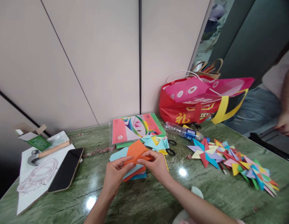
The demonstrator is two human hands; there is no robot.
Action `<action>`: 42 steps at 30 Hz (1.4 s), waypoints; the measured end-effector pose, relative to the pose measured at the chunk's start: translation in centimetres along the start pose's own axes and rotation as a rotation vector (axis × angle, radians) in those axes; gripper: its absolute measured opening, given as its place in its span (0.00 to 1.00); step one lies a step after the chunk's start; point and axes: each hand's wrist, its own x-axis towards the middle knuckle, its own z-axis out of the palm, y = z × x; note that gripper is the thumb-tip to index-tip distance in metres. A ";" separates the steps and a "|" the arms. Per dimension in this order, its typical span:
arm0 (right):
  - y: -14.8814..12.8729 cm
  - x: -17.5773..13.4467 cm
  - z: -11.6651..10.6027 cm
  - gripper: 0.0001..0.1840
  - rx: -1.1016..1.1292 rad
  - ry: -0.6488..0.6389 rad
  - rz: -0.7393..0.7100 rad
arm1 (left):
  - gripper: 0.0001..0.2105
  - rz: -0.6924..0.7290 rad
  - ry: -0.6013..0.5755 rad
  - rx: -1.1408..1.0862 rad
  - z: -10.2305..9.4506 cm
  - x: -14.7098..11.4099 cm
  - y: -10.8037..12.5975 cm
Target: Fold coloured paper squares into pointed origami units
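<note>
An orange sheet of origami paper [136, 149], partly folded, is held up between my two hands. My left hand [115, 172] pinches its left side with thumb and fingers. On the right side, my right hand [156, 163] grips the paper the same way. Beneath it lies a stack of coloured paper [136, 174] in light blue, orange and blue. Just behind are folded light-blue and yellow paper pieces [156, 142] and scissors [171, 147], of which the black handles show. A packet of coloured paper [135, 127] lies flat against the wall side.
Several folded paper stars [205, 152] spread over the right of the green marbled table [93, 205]. A plastic bottle [184, 132] and a red gift bag [191, 105] stand behind. At left are a phone [66, 169], a hammer [51, 151] and beads [39, 175]. A person [275, 90] sits at right.
</note>
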 end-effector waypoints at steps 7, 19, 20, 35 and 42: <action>0.1 0.0 0.1 0.13 0.039 -0.014 0.008 | 0.16 0.027 0.002 0.034 -0.2 0.2 -0.4; 0.1 0.1 0.0 0.15 0.049 0.018 0.025 | 0.12 0.105 -0.002 0.146 -0.1 0.2 -0.7; 0.1 0.1 0.0 0.15 0.059 0.013 0.029 | 0.12 0.102 -0.002 0.141 -0.1 0.2 -0.7; -0.2 0.1 -0.1 0.12 0.115 0.051 0.110 | 0.12 0.086 0.000 0.142 -0.3 0.2 -1.1; 0.1 0.3 -0.1 0.16 0.196 0.042 0.095 | 0.14 0.079 0.001 0.135 -0.2 0.4 -1.5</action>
